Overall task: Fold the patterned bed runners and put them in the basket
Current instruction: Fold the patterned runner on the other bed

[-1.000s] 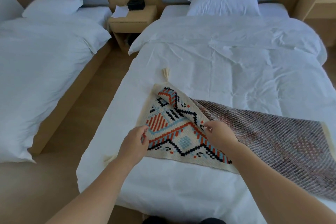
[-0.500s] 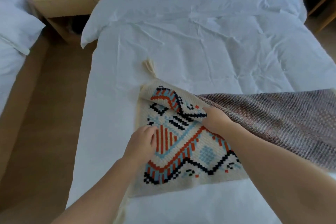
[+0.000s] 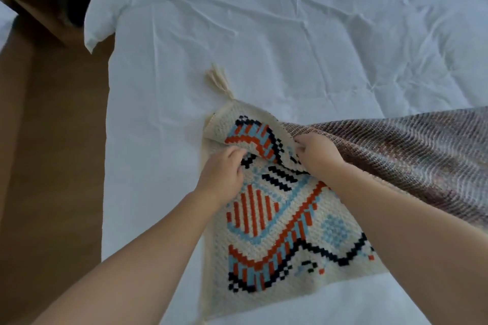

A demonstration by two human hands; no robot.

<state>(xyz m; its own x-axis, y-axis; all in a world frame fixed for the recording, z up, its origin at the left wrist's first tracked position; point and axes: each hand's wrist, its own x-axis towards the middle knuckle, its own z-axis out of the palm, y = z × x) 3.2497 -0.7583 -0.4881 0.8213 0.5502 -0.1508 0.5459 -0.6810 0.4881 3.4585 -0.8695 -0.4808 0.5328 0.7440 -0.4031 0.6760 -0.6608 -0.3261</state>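
One patterned bed runner (image 3: 264,232) shows in the head view. It lies on the bed (image 3: 290,34) just below its corner tassel (image 3: 217,80), brown underside folded over. Two hands pinch that turned edge below the tassel: left hand (image 3: 224,174), right hand (image 3: 318,155). The heavy knit may drag rightward, slip a pinch and skew the fold. No basket shows.

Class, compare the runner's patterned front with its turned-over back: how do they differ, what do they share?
The patterned front shows orange, blue and black motifs on cream; the turned-over back is muted brownish-grey ribbing. The front lies mostly flat on the bed; the back is folded over, running rightward. Both belong to one knitted runner.
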